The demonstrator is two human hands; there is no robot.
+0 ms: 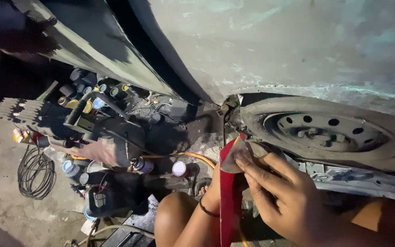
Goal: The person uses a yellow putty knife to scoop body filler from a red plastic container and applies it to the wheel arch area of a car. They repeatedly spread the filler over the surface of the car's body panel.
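Crouching by the car's rear wheel (330,132), right hand (282,196) has its fingers pinched on a small scraper-like piece (238,158) resting on a red panel (230,201) that stands upright between the knees. Left hand (213,194) sits behind that panel, fingers hidden, can't tell. Over on the ground: a cluster of small cans (88,87), contents too dark to see, plus a white-lidded can (179,168) and a coiled cable (36,173).
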